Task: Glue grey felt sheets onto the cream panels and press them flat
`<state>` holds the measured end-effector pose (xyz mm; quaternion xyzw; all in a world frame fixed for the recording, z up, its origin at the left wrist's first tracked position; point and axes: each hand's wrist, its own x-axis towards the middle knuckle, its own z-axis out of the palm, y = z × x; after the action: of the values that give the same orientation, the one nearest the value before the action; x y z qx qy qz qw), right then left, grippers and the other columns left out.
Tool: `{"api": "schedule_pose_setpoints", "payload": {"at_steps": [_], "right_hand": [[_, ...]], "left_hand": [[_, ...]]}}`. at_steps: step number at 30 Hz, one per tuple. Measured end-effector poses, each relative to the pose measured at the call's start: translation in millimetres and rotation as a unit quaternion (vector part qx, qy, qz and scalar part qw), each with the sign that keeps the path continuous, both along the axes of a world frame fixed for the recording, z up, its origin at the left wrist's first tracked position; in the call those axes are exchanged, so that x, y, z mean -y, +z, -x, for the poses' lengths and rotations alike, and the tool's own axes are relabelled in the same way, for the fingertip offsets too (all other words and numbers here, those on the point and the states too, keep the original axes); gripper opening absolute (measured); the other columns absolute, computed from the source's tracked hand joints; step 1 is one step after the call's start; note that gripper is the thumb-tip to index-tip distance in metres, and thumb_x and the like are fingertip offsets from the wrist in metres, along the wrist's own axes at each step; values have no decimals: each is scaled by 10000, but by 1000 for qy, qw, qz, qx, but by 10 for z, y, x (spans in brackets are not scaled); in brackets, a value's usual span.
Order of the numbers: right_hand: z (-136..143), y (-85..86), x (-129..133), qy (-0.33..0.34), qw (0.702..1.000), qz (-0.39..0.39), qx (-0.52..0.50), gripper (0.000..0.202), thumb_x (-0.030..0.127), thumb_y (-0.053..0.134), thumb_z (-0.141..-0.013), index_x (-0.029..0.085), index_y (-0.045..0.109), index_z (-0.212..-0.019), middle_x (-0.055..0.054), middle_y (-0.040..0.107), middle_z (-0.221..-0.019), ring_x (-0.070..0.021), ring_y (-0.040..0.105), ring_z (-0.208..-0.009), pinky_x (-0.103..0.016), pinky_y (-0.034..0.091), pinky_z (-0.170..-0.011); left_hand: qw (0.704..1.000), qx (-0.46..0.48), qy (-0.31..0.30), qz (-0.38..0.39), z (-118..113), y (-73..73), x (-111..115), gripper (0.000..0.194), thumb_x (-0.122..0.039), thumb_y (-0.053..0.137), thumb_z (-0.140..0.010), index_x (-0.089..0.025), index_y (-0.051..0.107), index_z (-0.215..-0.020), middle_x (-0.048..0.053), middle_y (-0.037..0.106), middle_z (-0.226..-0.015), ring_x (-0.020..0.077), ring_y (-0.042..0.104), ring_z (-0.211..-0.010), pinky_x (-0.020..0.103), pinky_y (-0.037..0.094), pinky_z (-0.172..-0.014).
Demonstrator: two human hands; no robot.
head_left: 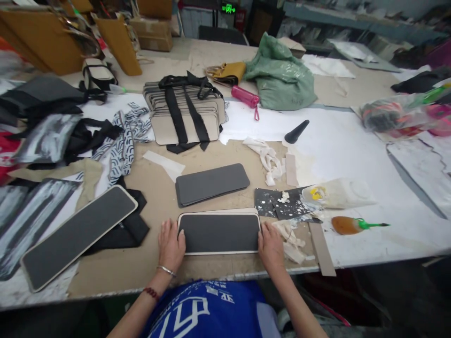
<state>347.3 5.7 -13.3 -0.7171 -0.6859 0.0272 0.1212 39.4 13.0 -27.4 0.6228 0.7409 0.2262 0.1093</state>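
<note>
A dark grey rectangular panel with a pale border (221,233) lies flat at the table's front edge, on top of at least one similar pale-edged piece. My left hand (170,246) grips its left end, thumb along the edge. At the opposite end, my right hand (270,245) holds the short side in the same manner. Just beyond them rests a small stack of plain dark grey panels (213,184) with rounded corners. Another pale-bordered panel (79,237) lies slanted at the left, partly over black fabric (130,220).
Behind stands a bundle of beige panels (164,130) tied with black strips. Glue-spotted black scraps (266,203), a bottle of amber liquid (345,225) and a cardboard strip (322,251) lie right. A green bag (282,77) and a pink cylinder (244,96) sit farther back.
</note>
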Motion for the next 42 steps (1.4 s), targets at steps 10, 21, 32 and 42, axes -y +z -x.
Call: {"api": "schedule_pose_setpoints", "payload": {"at_steps": [10,21,32,42], "right_hand": [[9,130,15,-15,999,-21,-37,386,224,284,-855,75,582,-1048,-197,552,-1103,-264,459,-1064,-430,357,-923],[191,327,-8,-192,773,187,-575,438,519,518,-708,166,580,-959,-74,652,-876,-226,609,-804,-347,519,-623],[293,403,100,-188,804,183,-533,329,495,478,-697,202,501,-843,-59,596,-780,-195,575,-664,-247,443,-396],[435,561,-47,-117,865,105,-476,347,526,477,-721,194,559,-777,-14,572,-639,-179,523,-572,-269,415,-432]], "left_hand": [[996,85,-6,-11,62,92,162,427,-305,336,-812,-130,511,-1160,157,491,-1244,287,381,-1211,505,317,-998],[729,651,108,181,75,352,-7,407,-389,651,-633,-101,579,-911,73,671,-765,198,626,-743,329,507,-690],[676,703,149,165,78,423,40,287,-199,605,-690,-92,576,-955,69,679,-744,189,644,-731,299,529,-649],[680,709,155,108,216,627,22,392,-278,668,-639,-99,566,-972,67,678,-784,199,633,-784,309,512,-703]]}}
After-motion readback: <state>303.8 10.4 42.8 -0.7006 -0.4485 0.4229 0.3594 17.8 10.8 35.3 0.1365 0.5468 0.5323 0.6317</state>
